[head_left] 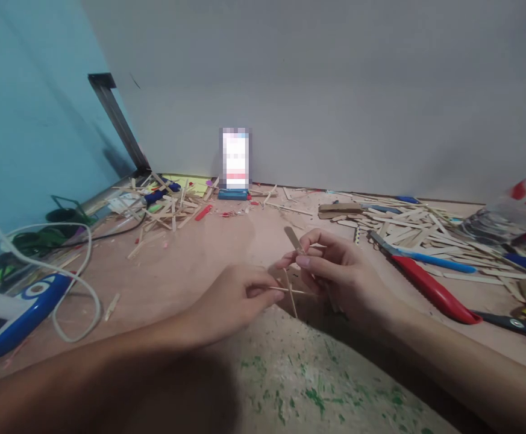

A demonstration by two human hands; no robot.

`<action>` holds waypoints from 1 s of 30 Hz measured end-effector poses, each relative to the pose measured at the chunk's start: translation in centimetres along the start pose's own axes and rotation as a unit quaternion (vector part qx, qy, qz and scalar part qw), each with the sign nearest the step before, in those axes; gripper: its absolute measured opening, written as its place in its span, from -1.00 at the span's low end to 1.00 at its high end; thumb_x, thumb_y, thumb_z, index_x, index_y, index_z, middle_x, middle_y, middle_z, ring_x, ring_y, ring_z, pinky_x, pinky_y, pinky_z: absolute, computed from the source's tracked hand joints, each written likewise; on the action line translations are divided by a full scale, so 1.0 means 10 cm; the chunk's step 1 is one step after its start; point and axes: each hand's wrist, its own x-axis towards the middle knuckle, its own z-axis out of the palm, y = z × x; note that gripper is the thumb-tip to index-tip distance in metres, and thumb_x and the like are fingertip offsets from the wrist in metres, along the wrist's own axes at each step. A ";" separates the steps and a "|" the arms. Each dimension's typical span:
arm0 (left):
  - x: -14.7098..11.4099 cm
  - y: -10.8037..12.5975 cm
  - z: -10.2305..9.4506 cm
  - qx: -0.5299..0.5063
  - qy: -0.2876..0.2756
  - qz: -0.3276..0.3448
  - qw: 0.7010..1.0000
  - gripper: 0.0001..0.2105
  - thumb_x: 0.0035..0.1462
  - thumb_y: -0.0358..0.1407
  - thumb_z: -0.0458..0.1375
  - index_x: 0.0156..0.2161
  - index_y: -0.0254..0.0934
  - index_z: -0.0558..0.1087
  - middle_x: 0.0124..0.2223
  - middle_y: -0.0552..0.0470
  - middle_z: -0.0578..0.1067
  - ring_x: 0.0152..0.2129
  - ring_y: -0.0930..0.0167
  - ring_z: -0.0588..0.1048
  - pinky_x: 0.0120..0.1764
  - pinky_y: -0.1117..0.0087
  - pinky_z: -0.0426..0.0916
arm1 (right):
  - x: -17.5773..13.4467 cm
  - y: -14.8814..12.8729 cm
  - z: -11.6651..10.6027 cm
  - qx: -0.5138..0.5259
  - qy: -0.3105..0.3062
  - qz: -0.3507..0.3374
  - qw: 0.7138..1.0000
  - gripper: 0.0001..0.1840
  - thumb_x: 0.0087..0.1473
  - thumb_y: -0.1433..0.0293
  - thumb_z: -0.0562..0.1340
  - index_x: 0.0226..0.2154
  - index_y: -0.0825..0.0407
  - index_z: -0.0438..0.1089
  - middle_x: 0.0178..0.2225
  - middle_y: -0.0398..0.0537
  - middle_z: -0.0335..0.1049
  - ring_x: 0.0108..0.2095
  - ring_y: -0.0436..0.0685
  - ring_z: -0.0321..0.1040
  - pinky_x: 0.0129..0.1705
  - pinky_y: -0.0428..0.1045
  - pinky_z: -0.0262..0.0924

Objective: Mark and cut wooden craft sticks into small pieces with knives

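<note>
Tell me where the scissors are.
In the head view, the scissors lie at the far right, beyond the right hand, their tips by the near end of the long red handle.

Dim, greyish light covers the flat grey wall and pale brown wooden desk; the upright rectangular screen glares white, coarsely pixelated; dark shadows spread beneath the bare left arm and bare right hand; fine detail is soft, with wide-angle stretching toward the side edges.
</note>
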 end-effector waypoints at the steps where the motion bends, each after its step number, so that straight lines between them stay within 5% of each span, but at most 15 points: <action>1: 0.00 0.00 0.00 0.000 -0.005 0.004 1.000 -0.78 0.28 -0.30 0.19 -0.34 -0.29 0.66 -0.41 0.07 0.57 -0.42 0.41 0.46 -0.31 0.41 0.27 | 0.00 0.01 0.00 -0.003 -0.008 -0.006 1.000 -0.55 0.01 0.14 0.56 -0.35 -0.03 0.33 -0.34 -0.07 0.65 -0.63 -0.10 0.15 -0.58 -0.13 -0.01; 7: -0.02 0.02 0.00 -0.012 -0.035 0.038 0.999 -0.75 0.35 -0.26 0.12 -0.16 -0.26 0.65 -0.16 0.00 0.67 -0.16 0.29 0.58 -0.03 0.30 0.39 | -0.01 0.03 0.01 -0.045 -0.043 -0.055 0.996 -0.69 0.05 0.25 0.56 -0.39 -0.01 0.45 -0.28 -0.05 0.65 -0.33 0.05 0.55 -0.33 -0.07 0.39; 12: -0.03 -0.01 0.00 0.006 -0.020 0.033 0.999 -0.77 0.36 -0.22 0.14 -0.16 -0.30 0.60 -0.27 0.03 0.61 -0.33 0.36 0.51 -0.23 0.38 0.34 | 0.01 0.05 -0.02 -0.084 -0.033 -0.095 0.991 -0.72 -0.06 0.29 0.61 -0.44 -0.01 0.54 -0.34 -0.10 0.60 -0.36 0.05 0.54 -0.31 -0.04 0.43; 17: -0.02 -0.04 0.02 -0.001 -0.021 0.044 0.999 -0.72 0.41 -0.14 0.12 -0.14 -0.31 0.57 -0.19 -0.03 0.65 -0.29 0.35 0.56 -0.24 0.40 0.37 | 0.00 0.03 -0.05 -0.101 -0.031 -0.122 0.987 -0.80 0.03 0.35 0.56 -0.42 -0.03 0.55 -0.30 -0.09 0.63 -0.30 0.07 0.59 -0.20 -0.01 0.50; 30: -0.07 -0.02 0.05 0.108 0.003 0.128 0.986 -0.76 0.43 -0.23 0.05 -0.27 -0.25 0.46 -0.31 0.01 0.52 -0.36 0.34 0.46 -0.24 0.34 0.28 | -0.03 0.00 -0.03 -0.121 -0.033 -0.126 0.984 -0.81 0.04 0.35 0.54 -0.42 -0.02 0.54 -0.31 -0.07 0.65 -0.33 0.06 0.59 -0.26 -0.03 0.52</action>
